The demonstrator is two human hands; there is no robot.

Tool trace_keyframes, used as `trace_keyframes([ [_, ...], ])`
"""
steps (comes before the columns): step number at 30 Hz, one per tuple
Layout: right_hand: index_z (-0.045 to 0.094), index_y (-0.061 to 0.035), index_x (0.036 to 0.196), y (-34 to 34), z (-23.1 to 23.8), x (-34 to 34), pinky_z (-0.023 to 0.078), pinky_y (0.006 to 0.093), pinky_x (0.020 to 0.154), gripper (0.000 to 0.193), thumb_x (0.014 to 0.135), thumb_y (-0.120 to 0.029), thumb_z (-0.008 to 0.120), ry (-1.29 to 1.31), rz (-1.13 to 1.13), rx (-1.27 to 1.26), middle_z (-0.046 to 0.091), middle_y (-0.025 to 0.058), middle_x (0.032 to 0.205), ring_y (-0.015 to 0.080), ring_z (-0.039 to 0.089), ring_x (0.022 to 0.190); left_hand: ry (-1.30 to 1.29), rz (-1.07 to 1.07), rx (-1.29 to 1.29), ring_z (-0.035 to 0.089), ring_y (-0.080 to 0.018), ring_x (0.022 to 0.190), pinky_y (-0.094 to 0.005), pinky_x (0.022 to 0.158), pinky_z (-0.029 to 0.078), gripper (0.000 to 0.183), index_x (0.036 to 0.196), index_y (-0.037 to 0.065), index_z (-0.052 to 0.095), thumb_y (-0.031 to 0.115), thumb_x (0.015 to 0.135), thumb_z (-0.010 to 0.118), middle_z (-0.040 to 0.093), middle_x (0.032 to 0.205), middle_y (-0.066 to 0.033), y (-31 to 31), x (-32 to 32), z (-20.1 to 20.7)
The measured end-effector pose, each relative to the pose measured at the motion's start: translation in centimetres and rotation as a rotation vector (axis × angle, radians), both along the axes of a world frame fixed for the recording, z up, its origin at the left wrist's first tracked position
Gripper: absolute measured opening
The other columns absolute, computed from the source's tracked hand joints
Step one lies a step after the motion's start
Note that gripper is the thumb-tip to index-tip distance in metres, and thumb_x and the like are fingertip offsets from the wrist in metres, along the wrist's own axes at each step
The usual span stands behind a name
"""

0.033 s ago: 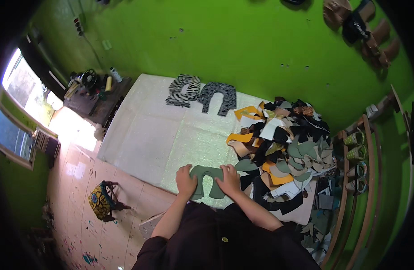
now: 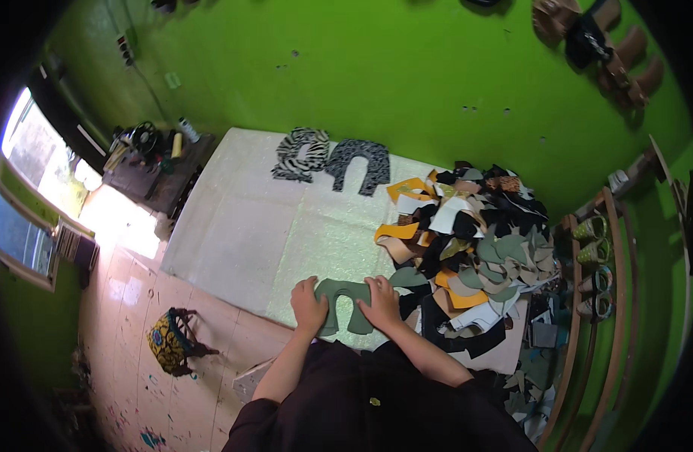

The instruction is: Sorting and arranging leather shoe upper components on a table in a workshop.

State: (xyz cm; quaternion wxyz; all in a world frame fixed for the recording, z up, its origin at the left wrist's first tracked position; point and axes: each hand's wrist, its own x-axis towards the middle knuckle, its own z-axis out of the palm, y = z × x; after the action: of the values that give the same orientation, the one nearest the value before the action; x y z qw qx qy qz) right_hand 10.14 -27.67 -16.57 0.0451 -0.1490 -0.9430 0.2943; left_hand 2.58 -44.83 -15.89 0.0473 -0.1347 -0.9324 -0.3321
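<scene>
Near the front edge of the white-covered table (image 2: 226, 207), a green U-shaped cut piece (image 2: 345, 287) lies with its opening toward me. Its edges look doubled, as if more than one layer is stacked. My left hand (image 2: 309, 307) grips its left side, fingers bent over the edge. On the opposite side, my right hand (image 2: 381, 303) holds the piece with the thumb on top; the undersides of the fingers are hidden. Farther back on the table lie zebra-striped U-shaped pieces (image 2: 287, 160) and a grey-and-black patterned U-shaped piece (image 2: 376, 160).
A heap of leather-like scraps (image 2: 474, 241) in green, black, yellow, white and tan covers the table's right side. Beyond it stands a wooden rack (image 2: 613, 316) with shoes (image 2: 592, 251). At left are a sewing machine (image 2: 144, 138) and a stool with a patterned seat (image 2: 168, 343).
The whole view has shifted very slightly. Both hands keep the same hold on the green piece.
</scene>
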Motion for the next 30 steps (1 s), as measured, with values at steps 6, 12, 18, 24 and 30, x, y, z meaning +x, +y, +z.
trace_keyframes([
  [6, 0.055, -0.0098, 0.110, 3.4, 4.4, 2.5, 0.037, 0.0411, 0.090, 0.036, 0.076, -0.017, 0.064, 0.298, 0.017, -0.118, 0.047, 0.0144, 0.117, 0.0308, 0.050, 0.106, 0.075, -0.175, 0.182, 0.042, -0.0347, 0.111, -0.0441, 0.096, 0.031, 0.046, 0.114, 0.006, 0.053, 0.009, 0.070, 0.063, 0.047, 0.114, -0.0183, 5.4, 0.7, 3.4],
  [12, 0.063, -0.0121, 0.081, 9.5, 9.8, 6.2, 0.037, 0.0357, 0.073, 0.012, 0.070, -0.009, 0.064, 0.600, -0.071, 0.161, 0.059, 0.0007, 0.084, 0.0206, 0.057, 0.083, 0.250, -0.416, 0.313, 0.043, -0.0319, 0.110, -0.0426, 0.093, 0.029, 0.037, 0.108, 0.009, 0.058, 0.011, 0.071, 0.065, 0.048, 0.113, -0.0147, 12.8, 3.1, 5.7],
  [18, 0.063, -0.0160, 0.088, 18.1, 13.4, 10.6, 0.024, 0.0510, 0.094, 0.021, 0.069, -0.007, 0.061, 0.250, -0.418, 0.564, 0.057, 0.0021, 0.098, 0.0207, 0.046, 0.109, 0.258, -0.543, 0.360, 0.043, -0.0292, 0.109, -0.0404, 0.091, 0.026, 0.032, 0.101, 0.013, 0.061, 0.013, 0.070, 0.066, 0.049, 0.112, -0.0109, 18.1, 5.8, 7.2],
  [24, 0.064, -0.0079, 0.088, 23.2, 14.9, 13.0, 0.036, 0.0412, 0.086, 0.010, 0.079, -0.013, 0.061, 0.365, -0.443, 0.142, 0.061, 0.0065, 0.092, 0.0206, 0.056, 0.094, 0.322, -0.648, 0.406, 0.046, -0.0280, 0.106, -0.0400, 0.089, 0.029, 0.029, 0.100, 0.012, 0.062, 0.012, 0.071, 0.066, 0.052, 0.109, -0.0090, 21.2, 6.5, 8.5],
  [30, 0.049, -0.0014, 0.105, 24.3, 18.1, 12.7, 0.043, 0.0226, 0.075, 0.018, 0.093, -0.015, 0.050, 0.713, -0.434, -0.745, 0.062, 0.0061, 0.093, 0.0088, 0.057, 0.084, 0.018, -0.973, 0.617, 0.054, -0.0252, 0.095, -0.0329, 0.080, 0.044, 0.040, 0.108, 0.005, 0.057, 0.014, 0.072, 0.072, 0.055, 0.099, -0.0113, 24.1, 6.4, 11.7],
])
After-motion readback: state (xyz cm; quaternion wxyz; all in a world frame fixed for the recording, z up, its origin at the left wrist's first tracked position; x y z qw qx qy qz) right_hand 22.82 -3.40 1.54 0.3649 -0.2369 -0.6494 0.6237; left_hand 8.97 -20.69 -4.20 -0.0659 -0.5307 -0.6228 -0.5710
